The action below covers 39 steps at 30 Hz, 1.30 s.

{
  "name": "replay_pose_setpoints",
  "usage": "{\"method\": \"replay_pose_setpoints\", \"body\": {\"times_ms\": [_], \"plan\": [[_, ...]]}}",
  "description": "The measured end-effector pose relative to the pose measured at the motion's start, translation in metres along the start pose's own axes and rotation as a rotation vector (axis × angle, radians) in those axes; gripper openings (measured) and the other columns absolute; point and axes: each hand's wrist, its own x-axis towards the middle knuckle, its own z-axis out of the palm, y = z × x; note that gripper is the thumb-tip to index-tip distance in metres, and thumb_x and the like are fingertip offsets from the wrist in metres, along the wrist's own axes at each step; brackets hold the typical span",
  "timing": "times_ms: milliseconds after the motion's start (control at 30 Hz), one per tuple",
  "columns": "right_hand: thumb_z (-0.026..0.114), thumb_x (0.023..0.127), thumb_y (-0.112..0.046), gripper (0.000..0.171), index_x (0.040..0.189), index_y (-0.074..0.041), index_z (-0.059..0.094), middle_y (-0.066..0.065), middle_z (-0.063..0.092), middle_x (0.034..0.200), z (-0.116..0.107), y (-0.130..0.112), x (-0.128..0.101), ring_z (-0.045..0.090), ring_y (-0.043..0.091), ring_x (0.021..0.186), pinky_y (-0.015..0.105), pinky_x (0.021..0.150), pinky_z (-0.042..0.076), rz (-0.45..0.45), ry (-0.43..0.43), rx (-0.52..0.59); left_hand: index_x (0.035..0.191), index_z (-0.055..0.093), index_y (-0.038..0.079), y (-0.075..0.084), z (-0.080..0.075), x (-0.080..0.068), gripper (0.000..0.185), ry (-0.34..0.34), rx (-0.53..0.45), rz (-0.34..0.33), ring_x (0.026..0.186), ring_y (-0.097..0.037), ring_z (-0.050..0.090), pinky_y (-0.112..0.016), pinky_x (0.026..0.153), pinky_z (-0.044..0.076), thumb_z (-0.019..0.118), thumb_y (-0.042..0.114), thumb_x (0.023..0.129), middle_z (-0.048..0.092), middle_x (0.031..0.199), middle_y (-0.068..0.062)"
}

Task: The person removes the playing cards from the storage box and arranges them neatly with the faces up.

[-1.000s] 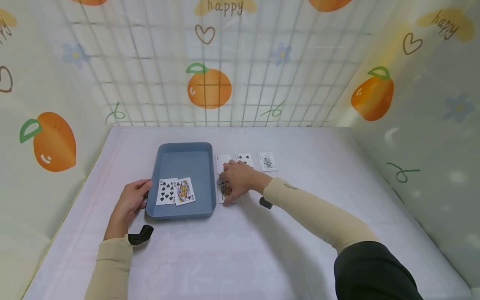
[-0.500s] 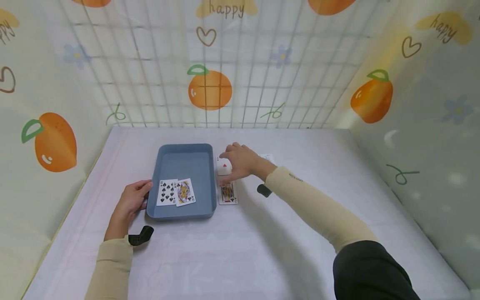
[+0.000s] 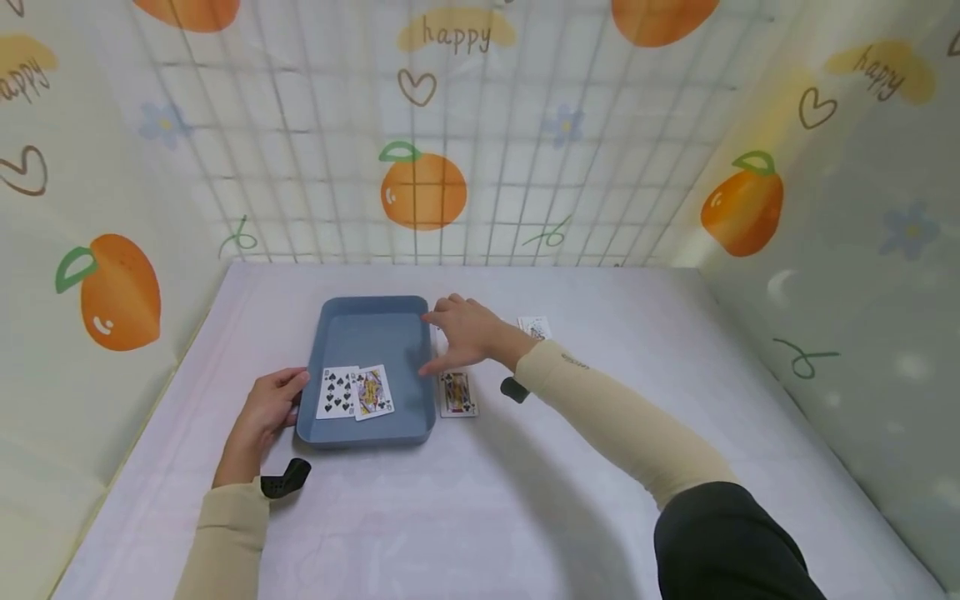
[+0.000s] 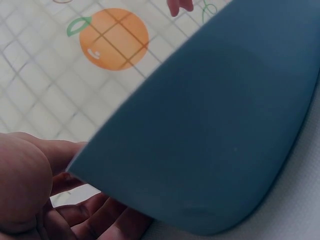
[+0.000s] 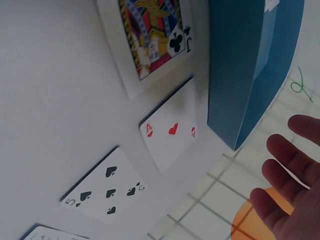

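Note:
My left hand point(image 3: 262, 408) grips the left rim of a blue-grey tray point(image 3: 375, 325), with fingers curled under the edge in the left wrist view. A ten of spades point(image 3: 336, 393) and a queen card point(image 3: 372, 392) lie face up in the tray, edges overlapping. My right hand point(image 3: 471, 333) hovers beside the tray's right rim, fingers spread and holding nothing. Below it on the table are an ace of hearts point(image 5: 172, 131) and a five of spades point(image 5: 107, 192), both hidden by the hand in the head view. A jack of clubs point(image 3: 459, 394) lies right of the tray.
A further card with a black figure, joker-like point(image 3: 535, 327), lies right of the right hand, partly behind the wrist. A white cloth covers the table point(image 3: 420, 517). Patterned curtains with oranges point(image 3: 423, 192) stand at the back and sides.
My right hand has moved from over the jack of clubs up and left to the tray's right rim, its fingers spreading wider. The left hand and the tray keep their place.

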Motion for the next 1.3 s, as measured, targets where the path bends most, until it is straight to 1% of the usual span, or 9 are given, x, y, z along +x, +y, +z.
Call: {"method": "replay_pose_setpoints", "body": {"times_ms": [133, 267, 433, 567, 700, 800, 1033, 1200, 1300], "plan": [[0.061, 0.071, -0.081, 0.101, 0.145, -0.013, 0.050, 0.008, 0.055, 0.132, 0.000, -0.006, 0.005, 0.048, 0.021, 0.112, 0.039, 0.090, 0.045, -0.006, 0.008, -0.012, 0.146, 0.047, 0.004, -0.002, 0.000, 0.001, 0.047, -0.003, -0.007, 0.005, 0.094, -0.014, 0.058, -0.025, 0.067, 0.055, 0.050, 0.028, 0.105, 0.056, 0.131, -0.019], [0.059, 0.072, -0.083, 0.102, 0.147, -0.015, 0.048, 0.007, 0.054, 0.134, -0.001, -0.012, 0.010, 0.048, 0.021, 0.112, 0.039, 0.090, 0.045, -0.017, 0.009, -0.024, 0.145, 0.047, 0.003, -0.002, 0.000, 0.002, 0.047, -0.009, -0.023, 0.010, 0.091, -0.012, 0.059, -0.026, 0.068, 0.055, 0.050, 0.027, 0.105, 0.057, 0.130, -0.019], [0.059, 0.073, -0.082, 0.100, 0.147, -0.015, 0.048, 0.006, 0.054, 0.131, 0.000, -0.021, 0.016, 0.048, 0.020, 0.113, 0.037, 0.088, 0.045, -0.063, 0.022, -0.036, 0.145, 0.047, 0.003, -0.002, 0.001, 0.003, 0.047, -0.014, -0.023, 0.009, 0.090, -0.011, 0.059, -0.026, 0.068, 0.056, 0.050, 0.027, 0.105, 0.058, 0.129, -0.019], [0.060, 0.073, -0.081, 0.100, 0.147, -0.015, 0.048, 0.006, 0.053, 0.131, 0.001, -0.032, 0.021, 0.047, 0.021, 0.117, 0.037, 0.090, 0.044, -0.100, 0.031, -0.041, 0.146, 0.047, 0.003, -0.002, 0.001, 0.002, 0.048, -0.011, -0.014, 0.007, 0.092, -0.011, 0.059, -0.025, 0.068, 0.055, 0.050, 0.028, 0.105, 0.057, 0.132, -0.019], [0.062, 0.071, -0.082, 0.103, 0.149, -0.016, 0.046, 0.006, 0.051, 0.134, 0.004, -0.042, 0.027, 0.045, 0.021, 0.119, 0.037, 0.094, 0.042, -0.110, 0.007, -0.042, 0.146, 0.047, 0.004, -0.001, 0.000, 0.001, 0.047, -0.006, -0.011, 0.008, 0.094, -0.012, 0.059, -0.025, 0.068, 0.055, 0.049, 0.027, 0.105, 0.056, 0.133, -0.019], [0.061, 0.070, -0.084, 0.106, 0.150, -0.017, 0.043, 0.006, 0.050, 0.135, 0.009, -0.049, 0.031, 0.044, 0.021, 0.118, 0.038, 0.094, 0.041, -0.119, -0.017, -0.048, 0.146, 0.046, 0.003, -0.001, 0.000, 0.000, 0.047, -0.008, -0.018, 0.011, 0.094, -0.013, 0.059, -0.025, 0.068, 0.055, 0.049, 0.027, 0.105, 0.056, 0.134, -0.020], [0.062, 0.070, -0.083, 0.104, 0.149, -0.018, 0.045, 0.005, 0.052, 0.133, 0.017, -0.064, 0.036, 0.045, 0.022, 0.120, 0.043, 0.098, 0.039, -0.169, -0.019, -0.097, 0.146, 0.046, 0.003, 0.000, 0.000, 0.000, 0.047, -0.013, -0.022, 0.020, 0.097, -0.014, 0.059, -0.026, 0.069, 0.056, 0.048, 0.026, 0.105, 0.056, 0.133, -0.020], [0.063, 0.069, -0.083, 0.105, 0.150, -0.019, 0.044, 0.004, 0.051, 0.131, 0.022, -0.073, 0.040, 0.043, 0.020, 0.118, 0.039, 0.096, 0.038, -0.182, -0.028, -0.109, 0.145, 0.046, 0.002, 0.001, 0.000, 0.000, 0.047, -0.011, -0.032, 0.018, 0.097, -0.015, 0.059, -0.026, 0.070, 0.056, 0.049, 0.026, 0.105, 0.056, 0.133, -0.020], [0.062, 0.068, -0.085, 0.106, 0.150, -0.020, 0.043, 0.003, 0.051, 0.131, 0.025, -0.078, 0.042, 0.042, 0.019, 0.118, 0.037, 0.098, 0.037, -0.186, -0.044, -0.129, 0.146, 0.046, 0.002, 0.000, 0.001, 0.000, 0.047, -0.014, -0.037, 0.017, 0.099, -0.016, 0.059, -0.027, 0.070, 0.056, 0.049, 0.026, 0.105, 0.055, 0.134, -0.021]]}}
